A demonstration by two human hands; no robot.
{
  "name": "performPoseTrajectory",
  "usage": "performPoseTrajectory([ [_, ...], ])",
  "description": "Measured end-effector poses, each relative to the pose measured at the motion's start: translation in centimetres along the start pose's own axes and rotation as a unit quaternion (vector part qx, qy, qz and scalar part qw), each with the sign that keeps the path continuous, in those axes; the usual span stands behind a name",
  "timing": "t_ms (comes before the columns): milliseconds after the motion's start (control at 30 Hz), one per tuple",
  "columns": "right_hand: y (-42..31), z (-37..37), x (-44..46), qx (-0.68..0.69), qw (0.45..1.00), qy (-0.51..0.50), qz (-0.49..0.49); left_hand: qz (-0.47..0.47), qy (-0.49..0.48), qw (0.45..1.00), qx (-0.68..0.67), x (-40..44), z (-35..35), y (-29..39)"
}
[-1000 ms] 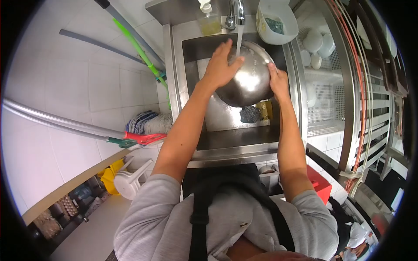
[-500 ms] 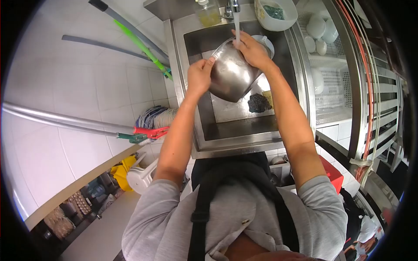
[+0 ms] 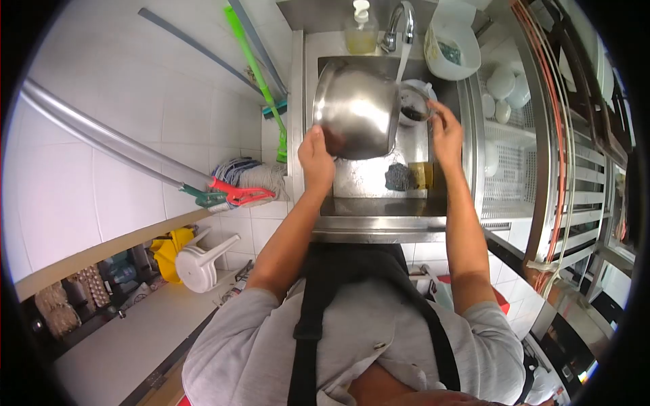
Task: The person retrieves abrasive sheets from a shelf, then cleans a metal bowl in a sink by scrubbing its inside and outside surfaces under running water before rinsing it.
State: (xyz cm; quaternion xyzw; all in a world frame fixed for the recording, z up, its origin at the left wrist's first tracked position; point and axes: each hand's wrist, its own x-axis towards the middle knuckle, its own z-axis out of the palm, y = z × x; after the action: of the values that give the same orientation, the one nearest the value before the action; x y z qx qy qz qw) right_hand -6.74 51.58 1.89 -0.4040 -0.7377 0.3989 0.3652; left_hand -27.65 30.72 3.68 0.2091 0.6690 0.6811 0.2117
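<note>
Tilted over the left of the sink is a large stainless steel bowl, its outer side towards me. My left hand grips its lower left edge, thumb against the metal. My right hand has its fingers bent around the right rim of a small round bowl, which has something dark inside. Behind that lies a white dish, partly hidden. Water runs from the tap between the steel bowl and the small bowl. A dark scouring pad and a yellowish sponge rest on the sink floor.
A soap bottle and a white tub stand behind the sink. On the right, a draining rack holds white dishes. Mops and a green-handled tool lean at the left, near a white stool.
My right hand has left the steel bowl and moved right and down to the small bowl. The steel bowl, in my left hand, has shifted left, out of the water stream. The view has shifted too.
</note>
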Motion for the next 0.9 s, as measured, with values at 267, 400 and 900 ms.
performPoseTrajectory([
  [267,0.3,8.5,19.4,0.091,0.959,-0.264,0.054,-0.063,0.069,0.985,-0.144,-0.8,-2.7,1.5],
  [400,-0.1,9.8,21.1,0.021,0.965,-0.262,0.015,-0.051,0.067,0.989,-0.122,-0.9,-3.8,2.5],
  [900,11.2,5.5,-1.3,0.050,0.976,-0.100,0.189,0.069,-0.007,0.997,0.028,-0.1,-2.9,8.2],
])
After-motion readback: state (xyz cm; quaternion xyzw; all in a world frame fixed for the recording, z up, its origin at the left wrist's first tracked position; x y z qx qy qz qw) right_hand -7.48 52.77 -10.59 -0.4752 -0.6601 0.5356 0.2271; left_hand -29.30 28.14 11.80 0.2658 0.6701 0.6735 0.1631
